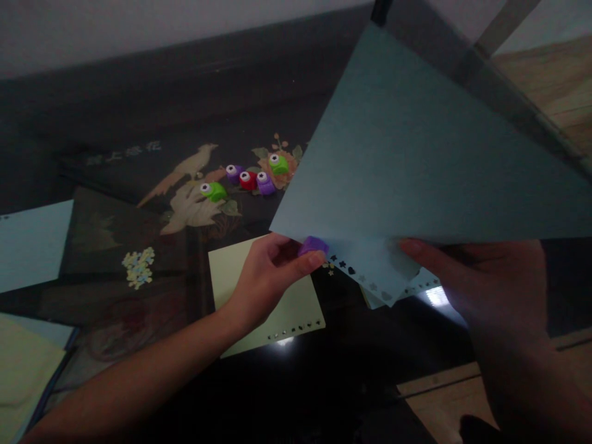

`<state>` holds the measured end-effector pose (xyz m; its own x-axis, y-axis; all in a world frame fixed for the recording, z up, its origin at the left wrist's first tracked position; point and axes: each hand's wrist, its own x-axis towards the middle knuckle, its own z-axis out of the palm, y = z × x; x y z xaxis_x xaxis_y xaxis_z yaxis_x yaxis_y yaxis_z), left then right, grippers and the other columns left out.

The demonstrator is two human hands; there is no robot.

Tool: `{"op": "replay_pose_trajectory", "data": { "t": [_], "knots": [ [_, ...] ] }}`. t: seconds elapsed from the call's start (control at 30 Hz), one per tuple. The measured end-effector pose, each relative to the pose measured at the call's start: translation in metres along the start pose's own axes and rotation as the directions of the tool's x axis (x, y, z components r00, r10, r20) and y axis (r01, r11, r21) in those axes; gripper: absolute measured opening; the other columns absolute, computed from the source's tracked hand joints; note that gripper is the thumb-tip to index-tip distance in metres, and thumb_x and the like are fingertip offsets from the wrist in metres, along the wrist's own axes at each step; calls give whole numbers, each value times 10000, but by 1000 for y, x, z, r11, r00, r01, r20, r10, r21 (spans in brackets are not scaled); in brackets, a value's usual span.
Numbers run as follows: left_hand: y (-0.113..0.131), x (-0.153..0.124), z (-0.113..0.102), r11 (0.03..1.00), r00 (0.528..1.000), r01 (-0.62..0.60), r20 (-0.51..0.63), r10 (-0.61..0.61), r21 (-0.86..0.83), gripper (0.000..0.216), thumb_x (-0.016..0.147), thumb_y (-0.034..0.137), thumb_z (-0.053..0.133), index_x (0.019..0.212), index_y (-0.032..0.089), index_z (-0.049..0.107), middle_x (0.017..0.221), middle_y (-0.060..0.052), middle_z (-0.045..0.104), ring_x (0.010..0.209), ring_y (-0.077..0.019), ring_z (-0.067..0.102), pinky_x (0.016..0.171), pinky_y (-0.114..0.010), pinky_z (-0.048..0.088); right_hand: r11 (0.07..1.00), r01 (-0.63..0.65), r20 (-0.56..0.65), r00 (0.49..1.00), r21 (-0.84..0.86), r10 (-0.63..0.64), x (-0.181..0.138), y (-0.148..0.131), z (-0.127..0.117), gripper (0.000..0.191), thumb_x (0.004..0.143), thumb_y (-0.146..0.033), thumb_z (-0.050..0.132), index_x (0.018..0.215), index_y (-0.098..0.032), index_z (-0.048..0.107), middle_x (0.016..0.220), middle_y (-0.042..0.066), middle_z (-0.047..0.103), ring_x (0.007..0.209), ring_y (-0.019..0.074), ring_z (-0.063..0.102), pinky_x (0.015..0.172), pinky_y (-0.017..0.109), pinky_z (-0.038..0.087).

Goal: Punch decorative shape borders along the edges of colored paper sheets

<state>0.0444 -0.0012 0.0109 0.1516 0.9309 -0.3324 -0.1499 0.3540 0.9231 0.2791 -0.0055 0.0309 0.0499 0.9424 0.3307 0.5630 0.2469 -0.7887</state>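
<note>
My left hand (277,271) is closed around a purple paper punch (314,246), which sits at the left edge of a light blue sheet (416,154). My right hand (490,283) grips the sheet's lower part, thumb on top. The sheet is tilted up off the table. Shaped holes run along a blue paper edge (365,280) below the hands. A pale yellow sheet (263,290) lies under my left hand, with a row of small holes near its front edge. Tiny punched pieces (330,269) show beside the punch. My right fingers are hidden behind the paper.
Several green, purple and red punches (248,180) stand on the dark glossy table (139,98) farther back. A small pile of punched shapes (138,267) lies to the left. Blue paper (34,246) and yellow paper (28,370) lie at the far left.
</note>
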Motion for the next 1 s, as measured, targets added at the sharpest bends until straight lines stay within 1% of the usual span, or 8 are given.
{"op": "replay_pose_trajectory", "data": {
  "t": [0.1,0.2,0.3,0.37,0.57,0.67,0.9,1.0],
  "knots": [
    [0,0,2,1000,1000,16,8,-16,4,256,659,381,830,720,167,704,703,2,702,668,-112,624,639,-217,475,1000,-14,3,1000,-15,14,0,-2,-2,94,705,-228,782,701,-297,717,658,-91,730,568,122,665,565,237,516],
    [-1,1,6,999,999,31,14,-32,14,249,648,356,828,715,159,689,686,-1,693,676,-128,627,660,-237,485,997,-32,2,999,-76,32,-1,-5,-4,83,691,-237,792,683,-281,722,670,-67,739,600,157,684,596,278,523],
    [-2,3,8,998,998,52,18,-53,22,249,637,343,822,721,157,679,692,-8,693,693,-143,636,685,-259,497,990,-44,45,998,-132,50,-1,-5,-7,97,705,-265,782,631,-267,718,618,-57,724,567,171,676,553,285,497],
    [-3,4,9,998,998,64,23,-65,29,250,640,348,816,725,157,678,701,-14,697,705,-150,643,694,-268,502,990,-55,69,995,-133,65,-1,-5,-8,111,715,-281,773,617,-270,721,582,-60,712,524,164,660,519,276,481],
    [-4,3,8,996,995,88,47,-88,-2,263,631,342,833,752,158,689,728,-22,716,699,-152,660,716,-281,513,990,-82,76,993,-112,91,4,-8,-9,91,694,-280,778,622,-260,725,642,-45,744,588,180,695,607,299,520],
    [-3,2,9,995,994,100,52,-100,-4,280,628,360,835,752,154,693,731,-29,724,694,-159,663,723,-292,514,990,-91,79,992,-108,99,5,-8,-9,104,690,-286,774,610,-249,718,612,-44,730,560,175,680,573,291,506],
    [-2,2,10,994,992,108,60,-107,-13,296,630,392,832,751,163,690,733,-34,723,707,-163,661,740,-302,506,986,-128,83,987,-110,137,6,-9,-10,198,677,-298,773,525,-214,677,503,-45,668,432,142,591,438,247,417],
    [-1,2,10,993,992,117,37,-118,21,313,618,406,835,716,162,665,693,-22,696,678,-155,640,732,-308,503,986,-154,84,984,-70,160,9,-11,-9,182,665,-295,776,531,-215,682,507,-44,674,427,140,593,413,233,403]
  ]
}}
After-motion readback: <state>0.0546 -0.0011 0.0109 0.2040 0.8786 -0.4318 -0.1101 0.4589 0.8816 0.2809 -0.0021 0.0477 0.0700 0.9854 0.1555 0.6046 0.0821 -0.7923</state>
